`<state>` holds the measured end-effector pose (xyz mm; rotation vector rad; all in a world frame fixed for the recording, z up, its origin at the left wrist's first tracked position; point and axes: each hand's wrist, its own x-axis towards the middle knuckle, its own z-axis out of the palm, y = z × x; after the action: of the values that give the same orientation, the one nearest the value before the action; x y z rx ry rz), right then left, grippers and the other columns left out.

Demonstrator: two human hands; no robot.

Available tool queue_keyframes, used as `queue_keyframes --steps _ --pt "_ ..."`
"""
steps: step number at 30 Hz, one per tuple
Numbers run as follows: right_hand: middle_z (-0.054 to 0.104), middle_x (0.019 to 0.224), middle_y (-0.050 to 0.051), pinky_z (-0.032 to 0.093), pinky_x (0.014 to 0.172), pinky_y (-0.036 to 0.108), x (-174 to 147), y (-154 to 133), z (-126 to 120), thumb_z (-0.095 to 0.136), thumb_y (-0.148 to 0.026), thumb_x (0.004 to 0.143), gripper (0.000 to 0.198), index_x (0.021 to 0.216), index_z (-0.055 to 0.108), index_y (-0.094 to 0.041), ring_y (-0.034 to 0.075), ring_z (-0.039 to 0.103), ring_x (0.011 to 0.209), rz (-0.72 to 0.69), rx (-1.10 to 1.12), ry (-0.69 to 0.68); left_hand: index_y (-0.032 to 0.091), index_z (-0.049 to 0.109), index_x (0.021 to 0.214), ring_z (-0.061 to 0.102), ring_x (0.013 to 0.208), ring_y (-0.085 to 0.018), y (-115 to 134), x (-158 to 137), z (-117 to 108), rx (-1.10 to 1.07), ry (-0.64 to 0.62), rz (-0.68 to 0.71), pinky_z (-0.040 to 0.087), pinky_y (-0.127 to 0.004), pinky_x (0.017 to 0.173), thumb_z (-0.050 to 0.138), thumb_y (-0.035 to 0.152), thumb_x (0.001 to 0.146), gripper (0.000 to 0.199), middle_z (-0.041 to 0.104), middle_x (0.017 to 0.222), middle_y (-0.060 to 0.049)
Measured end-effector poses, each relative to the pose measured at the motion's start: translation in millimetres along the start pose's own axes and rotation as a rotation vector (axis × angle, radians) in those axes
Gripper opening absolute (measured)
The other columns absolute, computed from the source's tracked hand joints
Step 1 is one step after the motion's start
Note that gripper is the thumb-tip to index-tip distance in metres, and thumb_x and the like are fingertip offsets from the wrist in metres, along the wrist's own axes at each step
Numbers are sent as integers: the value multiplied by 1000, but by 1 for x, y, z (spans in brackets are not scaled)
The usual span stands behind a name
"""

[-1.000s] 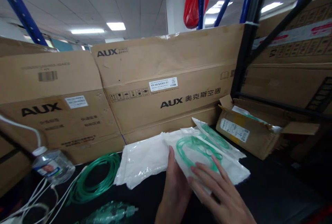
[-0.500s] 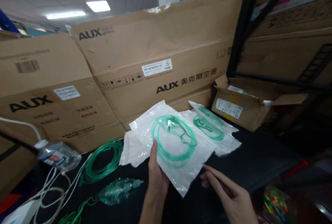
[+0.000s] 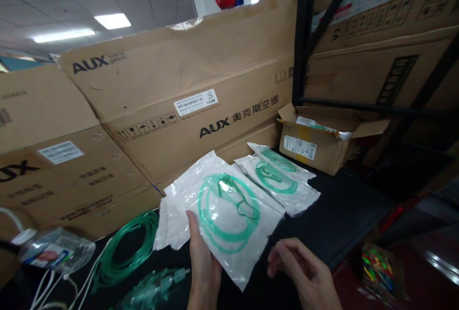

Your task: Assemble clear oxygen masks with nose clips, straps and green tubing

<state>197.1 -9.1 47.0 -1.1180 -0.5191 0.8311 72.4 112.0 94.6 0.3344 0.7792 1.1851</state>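
Observation:
My left hand grips the lower left edge of a clear-fronted packet, thumb on top and fingers beneath. Inside it a coiled pale green tube and a clear green breathing mask with a strap show through the film. To the right of the packet's lower corner is my right hand, apart from it, with its fingers curled in and nothing visible in them. More white packets lie behind and left of the held one. Two similar packets with green tubing overlap on the black surface beyond.
Large cardboard boxes form a wall behind. An opened small carton stands at the right, by a black rack post. At the left are a plastic bottle, white cables, coiled green tubing and a clear green plastic piece.
The view has turned rightward. My right hand has come away from the packet's lower right edge, its fingers curling further in. My left hand keeps its hold on the packet.

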Motion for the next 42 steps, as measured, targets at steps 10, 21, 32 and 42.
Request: queue_keyframes --steps 10,21,32,42 --pt "81 99 11 65 83 35 13 10 -10 80 -57 81 39 98 85 -22 26 77 87 -54 -90 -7 17 64 142 73 117 -30 5 -5 -1 18 46 110 54 -42 107 41 53 106 57 81 114 -15" --pt "81 100 9 64 81 31 16 29 -15 81 -46 86 38 115 80 -22 23 77 88 34 74 4 16 65 141 70 122 -30 9 -5 -3 -14 39 108 51 -43 111 40 53 106 57 81 114 -15" --pt "82 105 11 64 86 34 15 23 -6 86 -48 79 40 108 83 -22 26 77 94 89 52 8 18 66 141 71 121 -28 14 -5 -10 -56 62 136 51 -41 111 39 52 107 55 82 113 -13" --pt "80 100 7 51 110 43 5 12 10 95 -42 68 30 71 74 -21 27 72 112 236 449 -81 15 60 146 69 124 -30 14 -8 -12 -117 28 131 46 -43 115 32 54 107 62 82 112 -14"
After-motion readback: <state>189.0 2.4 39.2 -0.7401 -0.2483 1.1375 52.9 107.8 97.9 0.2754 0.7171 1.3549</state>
